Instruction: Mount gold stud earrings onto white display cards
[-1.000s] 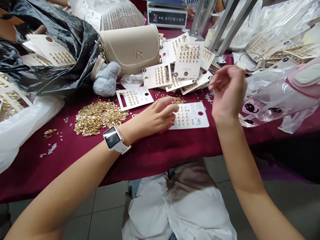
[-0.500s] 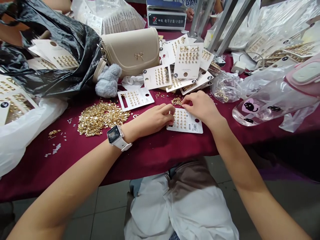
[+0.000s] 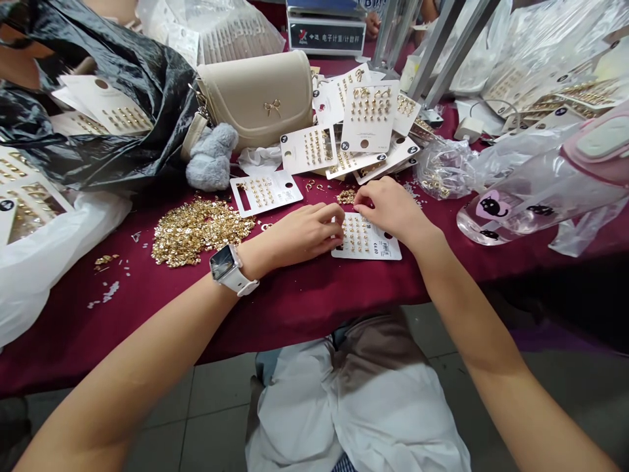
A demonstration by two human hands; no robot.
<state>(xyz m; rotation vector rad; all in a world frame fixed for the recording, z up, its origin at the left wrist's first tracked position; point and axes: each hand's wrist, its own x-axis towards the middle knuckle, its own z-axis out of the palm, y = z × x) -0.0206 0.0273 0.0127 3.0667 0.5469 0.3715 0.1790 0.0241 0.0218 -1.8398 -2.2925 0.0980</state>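
Observation:
A white earring card [image 3: 377, 248] with rows of small gold studs lies flat near the table's front edge. My left hand [image 3: 314, 229], wearing a watch, reaches over the card's left end with its fingers curled together. Whatever its fingertips hold is hidden. At the card's upper edge my right hand [image 3: 388, 204] has thumb and fingers pinched, and I cannot make out what is in them. Just beyond the fingers sits a small heap of gold pieces [image 3: 346, 196]. Another earring card [image 3: 268, 192] lies behind my left hand, left of the small heap.
A big pile of gold pieces [image 3: 196, 229] is left of my wrist. Behind stand a beige handbag [image 3: 258, 98], stacked earring cards [image 3: 368, 118] and a scale [image 3: 325, 34]. A clear bottle [image 3: 531, 190] lies at right; a black plastic bag [image 3: 162, 98] is at left.
The earring card under my hands has slid slightly right. My right hand has shifted a little left, its fingers staying near the card's upper edge. My left hand is almost unmoved.

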